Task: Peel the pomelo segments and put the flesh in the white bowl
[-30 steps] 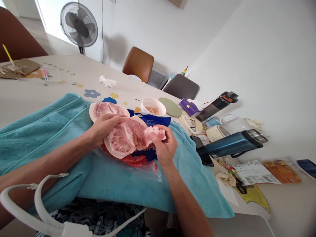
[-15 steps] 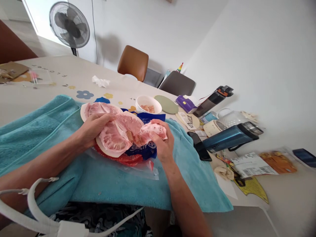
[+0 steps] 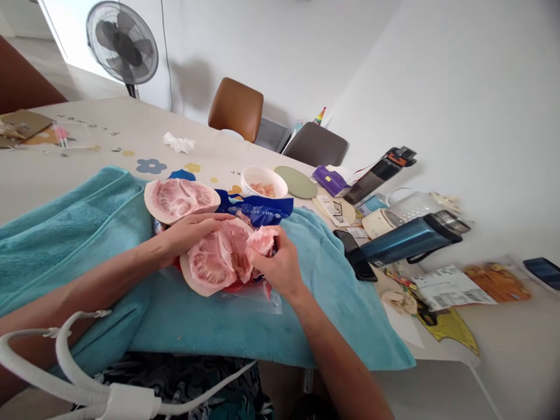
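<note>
A pink pomelo half [image 3: 209, 263] lies tilted, cut side showing, above a blue and red plastic bag [image 3: 266, 211]. Over its upper left edge, my left hand [image 3: 192, 233] grips the rind with fingers stretched along the top. My right hand [image 3: 280, 262] pinches a pink pomelo segment [image 3: 260, 239] at the half's right side; whether the segment is fully detached I cannot tell. The other pomelo half [image 3: 179, 198] rests cut side up behind my left hand. Beyond the bag stands a white bowl [image 3: 265, 179] with peeled pink flesh in it.
A teal towel [image 3: 210, 326] covers the table's near part. To the right are a phone [image 3: 355, 255], a blue bottle [image 3: 406, 245], a dark bottle [image 3: 380, 174] and a purple tissue pack [image 3: 331, 181]. White cables [image 3: 83, 373] hang at lower left.
My left hand has shifted right along the near half, which now sits lower and apart from the other half. My right hand has moved slightly left and down with the segment.
</note>
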The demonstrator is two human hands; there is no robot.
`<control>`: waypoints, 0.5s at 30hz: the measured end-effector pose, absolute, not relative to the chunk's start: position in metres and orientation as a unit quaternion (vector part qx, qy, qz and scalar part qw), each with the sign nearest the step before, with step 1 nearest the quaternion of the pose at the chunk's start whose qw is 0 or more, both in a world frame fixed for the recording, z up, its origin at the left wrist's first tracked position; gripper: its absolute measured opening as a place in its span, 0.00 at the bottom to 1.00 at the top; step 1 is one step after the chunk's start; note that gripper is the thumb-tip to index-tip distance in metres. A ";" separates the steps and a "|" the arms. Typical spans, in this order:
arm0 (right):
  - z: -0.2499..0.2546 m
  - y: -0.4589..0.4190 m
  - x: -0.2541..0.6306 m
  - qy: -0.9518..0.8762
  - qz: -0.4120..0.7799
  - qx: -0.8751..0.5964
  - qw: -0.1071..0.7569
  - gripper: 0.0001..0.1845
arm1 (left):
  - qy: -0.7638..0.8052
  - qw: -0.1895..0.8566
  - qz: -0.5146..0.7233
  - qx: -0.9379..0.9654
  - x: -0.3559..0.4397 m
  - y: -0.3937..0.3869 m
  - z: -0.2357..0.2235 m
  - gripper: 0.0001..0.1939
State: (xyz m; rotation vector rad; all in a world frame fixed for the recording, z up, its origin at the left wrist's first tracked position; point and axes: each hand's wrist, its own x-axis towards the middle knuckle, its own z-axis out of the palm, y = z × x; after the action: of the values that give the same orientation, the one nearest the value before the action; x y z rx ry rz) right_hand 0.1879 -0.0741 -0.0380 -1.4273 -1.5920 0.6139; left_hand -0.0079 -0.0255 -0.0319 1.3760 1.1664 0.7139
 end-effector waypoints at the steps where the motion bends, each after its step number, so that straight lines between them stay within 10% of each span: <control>1: -0.038 -0.073 0.187 -0.629 0.258 -0.587 0.439 0.12 | 0.502 0.537 0.296 0.610 -0.008 -0.025 -0.033 0.21; 15: -0.018 -0.086 0.190 -0.541 0.318 -0.649 0.431 0.19 | 0.294 0.181 0.189 0.919 -0.003 -0.048 -0.003 0.28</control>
State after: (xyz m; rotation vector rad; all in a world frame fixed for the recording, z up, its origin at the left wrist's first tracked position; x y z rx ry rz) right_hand 0.1900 -0.0859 -0.0179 -1.6177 -1.3496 0.7928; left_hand -0.0029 -0.0476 -0.0028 2.5966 0.8313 0.5325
